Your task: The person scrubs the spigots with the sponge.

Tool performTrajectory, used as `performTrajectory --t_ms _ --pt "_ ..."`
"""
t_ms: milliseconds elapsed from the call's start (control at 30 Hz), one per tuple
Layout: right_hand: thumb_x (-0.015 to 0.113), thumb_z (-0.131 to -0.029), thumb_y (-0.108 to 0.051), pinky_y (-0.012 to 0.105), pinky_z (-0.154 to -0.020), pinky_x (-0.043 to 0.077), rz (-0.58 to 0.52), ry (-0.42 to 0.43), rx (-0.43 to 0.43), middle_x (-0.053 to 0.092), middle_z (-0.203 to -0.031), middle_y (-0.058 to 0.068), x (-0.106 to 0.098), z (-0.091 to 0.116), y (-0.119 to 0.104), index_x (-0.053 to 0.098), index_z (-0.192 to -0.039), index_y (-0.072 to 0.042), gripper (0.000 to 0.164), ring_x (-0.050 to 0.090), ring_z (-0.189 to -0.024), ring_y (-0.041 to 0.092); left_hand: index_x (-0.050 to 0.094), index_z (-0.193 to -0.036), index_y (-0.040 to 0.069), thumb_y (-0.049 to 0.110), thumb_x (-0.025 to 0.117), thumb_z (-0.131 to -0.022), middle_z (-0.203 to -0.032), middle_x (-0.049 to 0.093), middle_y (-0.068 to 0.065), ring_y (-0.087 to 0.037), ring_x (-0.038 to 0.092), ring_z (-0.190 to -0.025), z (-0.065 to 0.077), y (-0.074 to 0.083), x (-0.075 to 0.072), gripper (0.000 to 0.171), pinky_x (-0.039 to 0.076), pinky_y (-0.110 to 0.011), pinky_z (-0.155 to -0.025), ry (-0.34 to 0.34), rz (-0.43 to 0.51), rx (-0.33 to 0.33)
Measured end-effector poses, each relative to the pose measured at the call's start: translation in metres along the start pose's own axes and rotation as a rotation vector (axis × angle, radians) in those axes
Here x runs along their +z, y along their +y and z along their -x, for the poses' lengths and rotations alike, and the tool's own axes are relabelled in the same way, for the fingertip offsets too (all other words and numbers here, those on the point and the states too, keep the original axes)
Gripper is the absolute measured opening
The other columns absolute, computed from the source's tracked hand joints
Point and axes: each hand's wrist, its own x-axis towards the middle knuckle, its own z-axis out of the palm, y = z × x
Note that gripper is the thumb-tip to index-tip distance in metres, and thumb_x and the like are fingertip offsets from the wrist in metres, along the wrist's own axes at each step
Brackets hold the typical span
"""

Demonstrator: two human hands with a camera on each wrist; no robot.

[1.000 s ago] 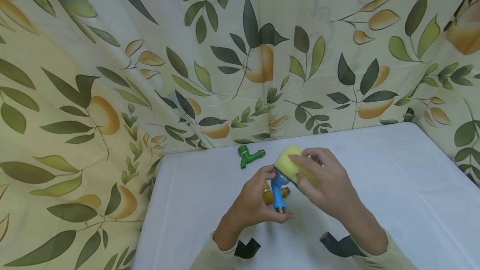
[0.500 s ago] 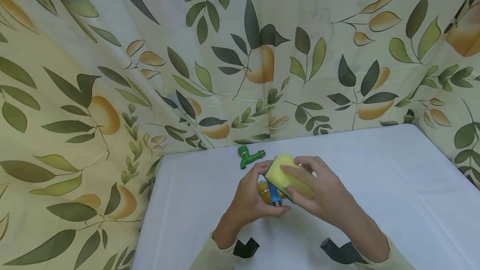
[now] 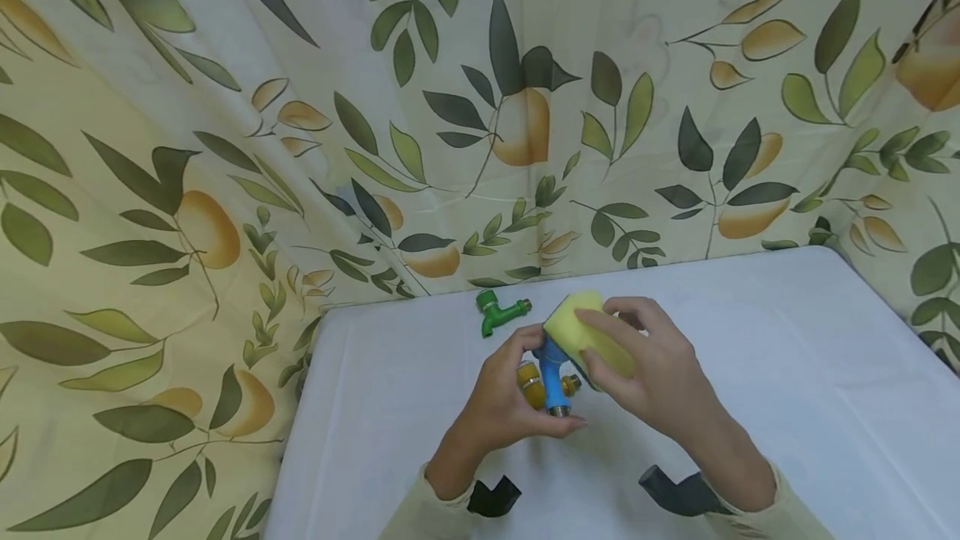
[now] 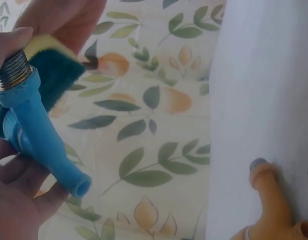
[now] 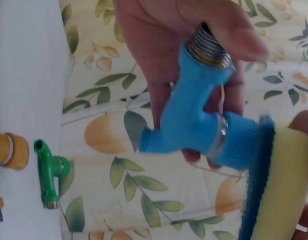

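My left hand grips a blue plastic faucet above the table, its thumb at the threaded metal end and its fingers behind the body. In my right hand is a yellow sponge with a dark green scouring side. The right wrist view has that scouring pad against the round knob end of the faucet. Its spout points downward in the left wrist view. Behind the held faucet, a yellow-orange faucet is partly covered by it and the left hand.
A green faucet lies farther back on the white table, near its rear edge. Leaf-and-fruit patterned cloth hangs behind and to the left. Black wrist mounts sit at both sleeves.
The sponge went down and left across the blue faucet, then came back up and right, uncovering more of the body. The faucet tilted slightly in my left hand.
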Motion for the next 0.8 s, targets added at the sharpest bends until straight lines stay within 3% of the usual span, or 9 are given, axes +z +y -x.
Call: performTrajectory --t_ms 100,200,367,467,600,700,800 --pt "0.078 -0.079 -0.023 0.031 -0.067 0.060 -0.011 -0.016 0.019 0.063 -0.116 0.009 -0.001 0.001 -0.001 0.073 -0.123 -0.018 0.045 0.060 -0.093 0.018 0.043 -0.139 0.010 0.027 0.099 -0.064 -0.141 0.058 -0.003 -0.013 0.059 -0.126 -0.001 0.000 0.001 0.095 0.051 -0.031 -0.109 -0.003 0.009 0.000" --pt "0.078 -0.077 -0.023 0.027 -0.066 0.058 -0.019 -0.019 0.001 0.063 -0.114 0.007 -0.002 0.003 -0.001 0.075 -0.120 -0.020 0.043 0.059 -0.090 0.015 0.043 -0.141 0.011 0.026 0.099 -0.063 -0.142 0.057 -0.002 -0.012 0.059 -0.126 -0.001 0.001 0.001 0.098 0.051 -0.031 -0.109 0.005 0.020 -0.009" --pt "0.079 -0.076 -0.018 0.027 -0.068 0.059 -0.029 0.038 0.069 0.064 -0.114 0.008 -0.001 0.001 0.000 0.074 -0.121 -0.018 0.046 0.063 -0.091 0.017 0.044 -0.139 0.009 0.026 0.100 -0.062 -0.142 0.058 -0.005 -0.014 0.060 -0.126 -0.002 0.002 0.002 0.097 0.052 -0.031 -0.108 -0.008 0.003 0.032" --pt "0.079 -0.076 -0.019 0.022 -0.071 0.057 -0.072 0.021 0.041 0.063 -0.115 0.007 -0.001 0.003 0.000 0.074 -0.121 -0.018 0.045 0.061 -0.093 0.017 0.041 -0.143 0.009 0.022 0.099 -0.063 -0.141 0.058 -0.006 -0.015 0.060 -0.126 -0.003 0.003 0.001 0.100 0.052 -0.031 -0.108 -0.008 0.058 0.021" --pt "0.079 -0.075 -0.016 0.009 -0.080 0.051 -0.108 0.035 0.047 0.064 -0.114 0.004 -0.001 0.006 0.002 0.074 -0.121 -0.017 0.047 0.061 -0.094 0.016 0.036 -0.148 0.010 0.003 0.096 -0.064 -0.145 0.054 -0.011 -0.021 0.058 -0.131 -0.002 0.002 -0.003 0.103 0.048 -0.036 -0.112 0.008 0.306 -0.033" --pt "0.081 -0.075 -0.014 0.003 -0.087 0.045 -0.100 0.055 0.116 0.064 -0.114 0.005 0.004 0.009 0.001 0.071 -0.125 -0.015 0.051 0.061 -0.097 0.015 0.025 -0.157 0.013 0.014 0.094 -0.072 -0.147 0.048 -0.018 -0.023 0.054 -0.135 -0.002 0.003 -0.005 0.110 0.046 -0.037 -0.114 0.028 0.534 -0.071" --pt "0.081 -0.076 -0.014 0.002 -0.089 0.045 -0.109 0.041 0.136 0.063 -0.116 0.006 0.012 0.015 -0.003 0.068 -0.129 -0.013 0.055 0.060 -0.099 0.016 0.018 -0.161 0.011 0.032 0.090 -0.079 -0.143 0.045 -0.015 -0.019 0.052 -0.132 -0.006 0.004 -0.006 0.111 0.049 -0.034 -0.111 0.076 0.749 -0.072"
